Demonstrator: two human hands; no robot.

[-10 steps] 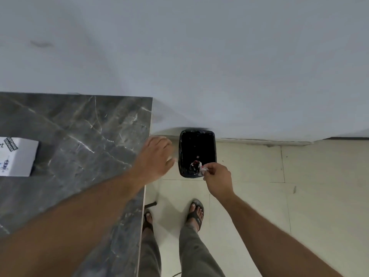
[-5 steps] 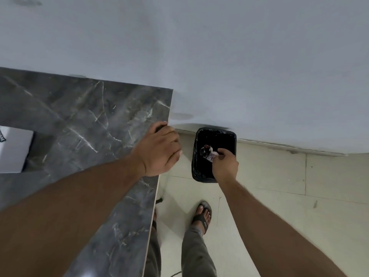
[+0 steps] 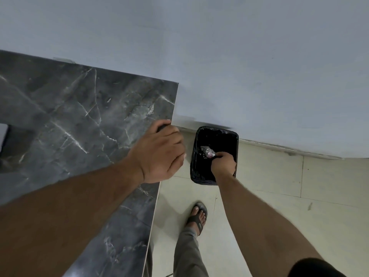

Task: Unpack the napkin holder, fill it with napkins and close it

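My right hand (image 3: 223,164) reaches down into a black bin (image 3: 231,136) lined with a black bag, on the floor beside the table. Its fingers pinch a crumpled clear plastic wrapper (image 3: 207,151) with a pink patch, held inside the bin's mouth. My left hand (image 3: 159,154) rests on the right edge of the dark marble table (image 3: 69,120), fingers curled over the rim, holding nothing I can see. A white box corner (image 3: 3,134) shows at the far left edge of the table. No napkin holder or napkins are in view.
A pale wall (image 3: 239,56) runs behind the table and bin. The floor is light tiles (image 3: 279,196). My sandalled foot (image 3: 197,214) and trouser leg stand just below the bin, close to the table's side.
My right hand has gone from above the bin's near rim down into the bin with the wrapper. The view has swung right, so the white box has slid nearly out of sight.
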